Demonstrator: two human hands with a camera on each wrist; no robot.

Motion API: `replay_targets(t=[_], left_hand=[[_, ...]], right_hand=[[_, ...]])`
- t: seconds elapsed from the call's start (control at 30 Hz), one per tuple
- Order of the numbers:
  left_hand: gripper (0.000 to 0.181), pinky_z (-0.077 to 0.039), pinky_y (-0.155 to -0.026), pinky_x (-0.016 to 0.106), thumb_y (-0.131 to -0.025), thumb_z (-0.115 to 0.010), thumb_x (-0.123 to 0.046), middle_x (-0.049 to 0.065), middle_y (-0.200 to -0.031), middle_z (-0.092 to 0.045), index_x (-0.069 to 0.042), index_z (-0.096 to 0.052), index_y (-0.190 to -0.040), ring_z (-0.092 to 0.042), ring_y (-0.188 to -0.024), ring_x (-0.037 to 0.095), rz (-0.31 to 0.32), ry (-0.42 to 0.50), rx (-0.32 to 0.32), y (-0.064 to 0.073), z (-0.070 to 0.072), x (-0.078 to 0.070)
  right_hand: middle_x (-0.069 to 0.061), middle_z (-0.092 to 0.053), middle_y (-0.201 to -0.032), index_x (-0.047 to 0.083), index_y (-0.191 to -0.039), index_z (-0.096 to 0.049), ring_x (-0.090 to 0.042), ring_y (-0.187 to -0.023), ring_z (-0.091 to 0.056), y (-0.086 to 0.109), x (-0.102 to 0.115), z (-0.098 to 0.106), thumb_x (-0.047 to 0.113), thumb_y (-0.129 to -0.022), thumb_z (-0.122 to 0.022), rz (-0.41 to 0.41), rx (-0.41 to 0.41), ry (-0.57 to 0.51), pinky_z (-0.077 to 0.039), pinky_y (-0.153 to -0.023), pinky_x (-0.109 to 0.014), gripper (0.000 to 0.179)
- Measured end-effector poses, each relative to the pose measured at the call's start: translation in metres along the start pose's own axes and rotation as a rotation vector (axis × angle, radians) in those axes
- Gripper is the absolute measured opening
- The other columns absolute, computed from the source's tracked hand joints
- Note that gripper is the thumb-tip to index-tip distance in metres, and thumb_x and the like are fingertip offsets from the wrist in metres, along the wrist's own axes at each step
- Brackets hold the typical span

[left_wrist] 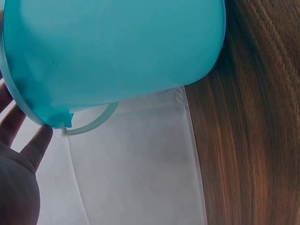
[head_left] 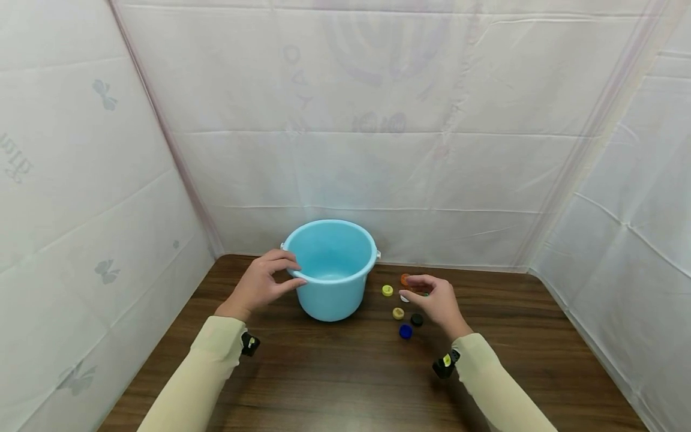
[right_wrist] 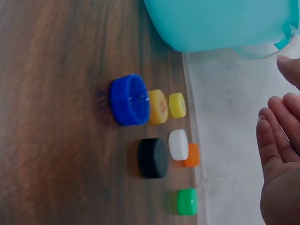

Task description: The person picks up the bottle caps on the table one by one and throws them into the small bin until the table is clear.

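Note:
A light blue bucket stands upright on the table, its inside facing me. My left hand holds the bucket's left rim, fingers over the edge; in the left wrist view one fingertip rests on the outer side of the rim. To the bucket's right lie several bottle caps: yellow, orange, white, tan, black, blue and green. Over the far caps hovers my right hand, empty, thumb and fingers spread apart, partly covering the white and green ones.
The dark wood table runs back to a pale fabric wall, with more fabric at both sides. A pale carrying handle hangs behind the bucket. Black wrist cameras sit at both cuffs.

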State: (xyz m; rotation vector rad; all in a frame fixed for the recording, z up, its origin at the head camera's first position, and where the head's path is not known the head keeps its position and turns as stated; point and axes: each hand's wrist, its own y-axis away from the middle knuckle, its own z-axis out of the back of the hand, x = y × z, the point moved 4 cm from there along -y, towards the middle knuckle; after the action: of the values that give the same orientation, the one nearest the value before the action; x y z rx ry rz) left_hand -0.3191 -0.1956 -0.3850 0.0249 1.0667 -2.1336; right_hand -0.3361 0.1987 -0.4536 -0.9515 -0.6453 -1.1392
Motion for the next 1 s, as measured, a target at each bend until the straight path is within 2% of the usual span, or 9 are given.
replay_targets(t=[0.2, 0.47, 0.77, 1.0], left_hand=[[0.024, -0.061, -0.092, 0.042, -0.075, -0.093, -0.023, -0.002, -0.106, -0.071, -0.016, -0.079, -0.093, -0.066, -0.104, 0.019, 0.002, 0.002, 0.001, 0.0, -0.001, 0.001], [0.024, -0.062, -0.091, 0.041, -0.075, -0.093, -0.025, -0.002, -0.106, -0.071, -0.016, -0.079, -0.093, -0.066, -0.104, 0.018, 0.014, 0.005, 0.005, 0.001, -0.001, 0.001], [0.024, -0.062, -0.092, 0.042, -0.075, -0.093, -0.025, -0.002, -0.107, -0.072, -0.016, -0.08, -0.093, -0.066, -0.105, 0.019, 0.011, 0.006, 0.006, 0.001, -0.002, 0.003], [0.024, -0.062, -0.091, 0.041, -0.075, -0.093, -0.025, -0.003, -0.106, -0.072, -0.017, -0.08, -0.093, -0.066, -0.105, 0.018, 0.01, 0.01, 0.001, 0.001, -0.001, 0.003]], right_hand=[[-0.016, -0.073, -0.123, 0.01, -0.12, -0.074, -0.036, -0.113, -0.07, 0.008, -0.013, 0.001, 0.026, -0.088, -0.084, -0.045, 0.011, 0.003, -0.062, -0.091, -0.038, 0.038], [-0.018, -0.073, -0.122, 0.006, -0.121, -0.073, -0.03, -0.108, -0.072, 0.014, -0.025, 0.002, 0.03, -0.086, -0.085, -0.047, 0.023, 0.01, -0.061, -0.086, -0.025, 0.044], [-0.013, -0.074, -0.12, 0.005, -0.12, -0.074, -0.028, -0.107, -0.073, 0.02, -0.043, 0.005, 0.033, -0.085, -0.085, -0.09, 0.049, 0.034, -0.063, -0.087, -0.03, 0.045], [-0.013, -0.075, -0.119, 0.006, -0.118, -0.075, -0.025, -0.104, -0.072, 0.024, -0.05, 0.008, 0.029, -0.086, -0.085, -0.088, 0.075, 0.066, -0.059, -0.081, -0.02, 0.041]])
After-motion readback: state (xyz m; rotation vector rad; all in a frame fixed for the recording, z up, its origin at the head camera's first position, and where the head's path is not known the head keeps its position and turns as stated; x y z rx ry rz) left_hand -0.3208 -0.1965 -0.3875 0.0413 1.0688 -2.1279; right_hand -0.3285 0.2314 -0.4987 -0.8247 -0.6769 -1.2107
